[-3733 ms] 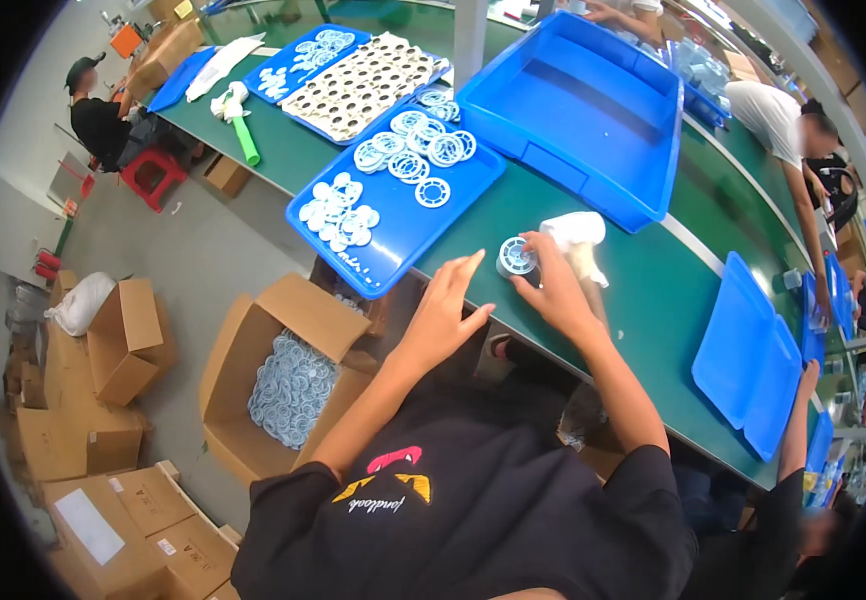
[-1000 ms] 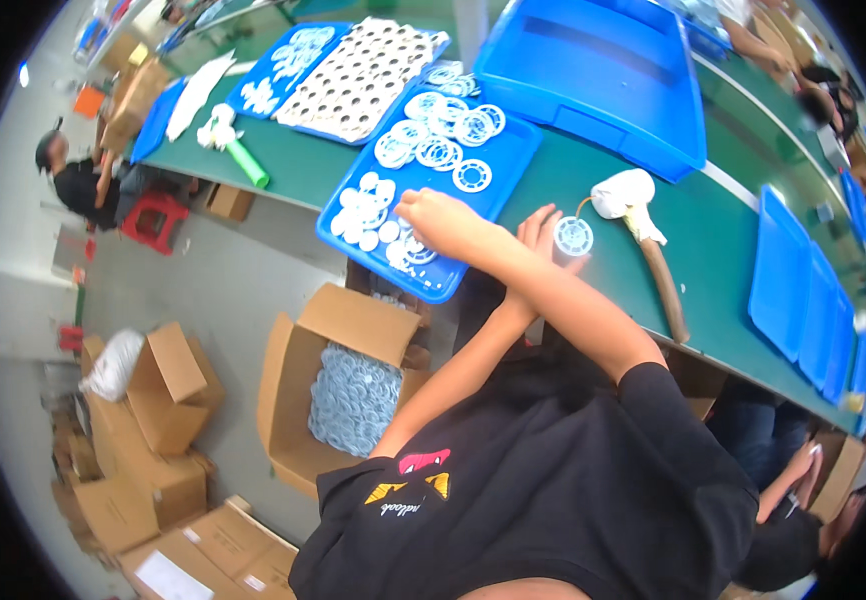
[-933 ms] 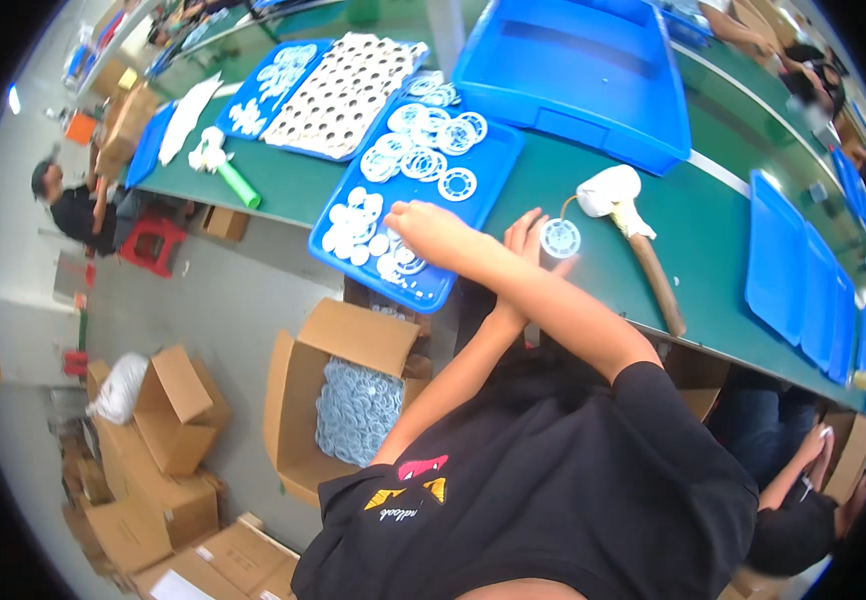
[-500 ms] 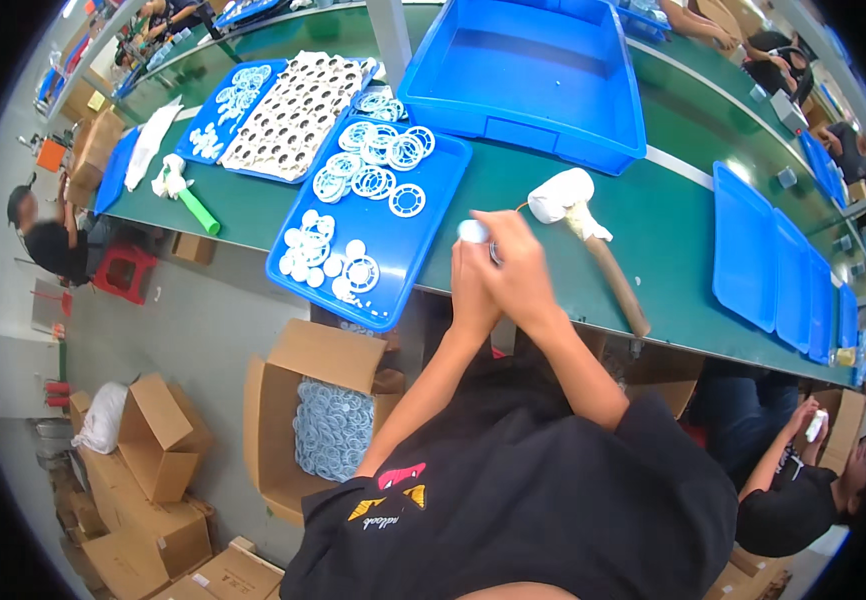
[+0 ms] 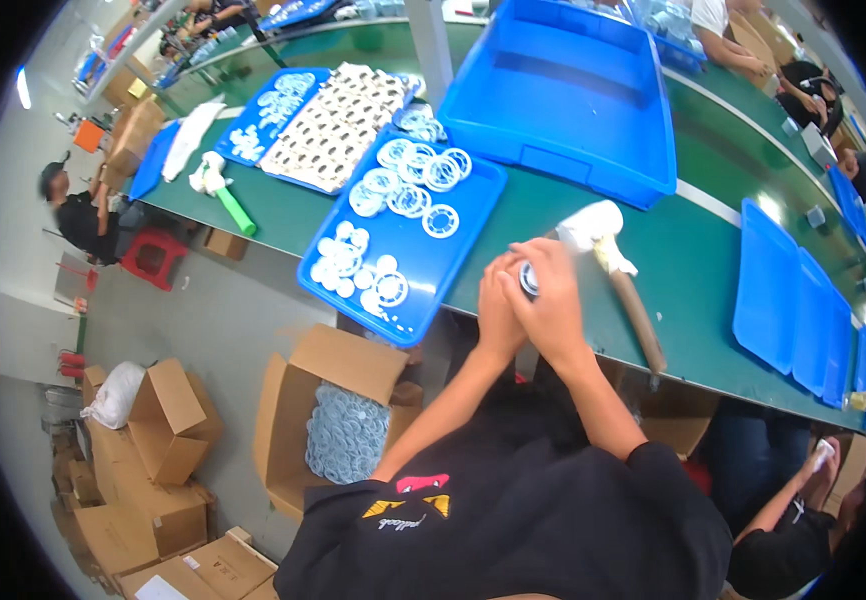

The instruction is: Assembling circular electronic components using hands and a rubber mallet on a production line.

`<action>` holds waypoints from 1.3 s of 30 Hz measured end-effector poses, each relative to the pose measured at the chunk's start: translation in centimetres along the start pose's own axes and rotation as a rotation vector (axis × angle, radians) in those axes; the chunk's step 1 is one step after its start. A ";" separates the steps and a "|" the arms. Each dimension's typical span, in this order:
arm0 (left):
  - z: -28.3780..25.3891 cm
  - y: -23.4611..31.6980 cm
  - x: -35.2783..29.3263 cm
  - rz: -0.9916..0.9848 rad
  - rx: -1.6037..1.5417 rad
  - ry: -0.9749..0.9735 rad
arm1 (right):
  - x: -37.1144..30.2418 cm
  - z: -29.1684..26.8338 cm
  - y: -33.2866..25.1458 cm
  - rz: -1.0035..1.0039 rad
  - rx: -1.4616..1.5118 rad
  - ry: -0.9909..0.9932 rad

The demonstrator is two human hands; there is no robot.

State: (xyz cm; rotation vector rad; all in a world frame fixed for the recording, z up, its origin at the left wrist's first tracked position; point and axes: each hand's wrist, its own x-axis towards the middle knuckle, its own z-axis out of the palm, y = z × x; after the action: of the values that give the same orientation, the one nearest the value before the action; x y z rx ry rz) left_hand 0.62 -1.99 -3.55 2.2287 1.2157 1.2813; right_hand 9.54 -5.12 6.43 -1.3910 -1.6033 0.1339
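My left hand (image 5: 499,318) and my right hand (image 5: 556,305) are pressed together above the near edge of the green bench. Both are closed around a small round part (image 5: 528,279), which shows a dark middle and a pale rim between the fingers. Most of it is hidden. Just beyond my right hand lies a mallet (image 5: 637,322) with a wooden handle and a white-wrapped head. To the left, a blue tray (image 5: 468,222) carries white spoked rings (image 5: 441,221) and small white discs (image 5: 332,268).
A large blue bin (image 5: 593,165) stands behind the mallet. Farther left are a moulded pulp tray (image 5: 333,125) and a green-handled hammer (image 5: 234,212). Shallow blue trays (image 5: 765,290) line the right. Below, an open carton (image 5: 348,355) holds pale rings. A co-worker (image 5: 788,540) sits at lower right.
The whole view has shifted, with the bench lower and farther right. My hands stay together, but their grip has turned. The white disc-like end that showed above my fingers is now out of sight.
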 end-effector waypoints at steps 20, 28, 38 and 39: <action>-0.4 0.7 -0.3 -0.005 -0.274 -0.043 | 8.8 17.7 1.3 -0.121 -0.491 -0.695; 0.7 0.1 -0.6 0.075 -0.213 -0.023 | 8.4 15.1 2.5 -0.151 -0.394 -0.615; -0.7 1.0 0.2 0.000 0.028 -0.093 | -0.3 -6.0 7.5 0.472 0.100 0.245; -0.8 1.2 0.7 0.009 0.025 -0.135 | -1.5 -8.7 10.2 0.397 0.083 0.358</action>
State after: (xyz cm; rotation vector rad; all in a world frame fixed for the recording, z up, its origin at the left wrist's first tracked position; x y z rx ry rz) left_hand 0.79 -2.31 -1.97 2.2996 1.1788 1.1047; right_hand 22.60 -6.99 3.69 -1.5546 -1.0090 0.1723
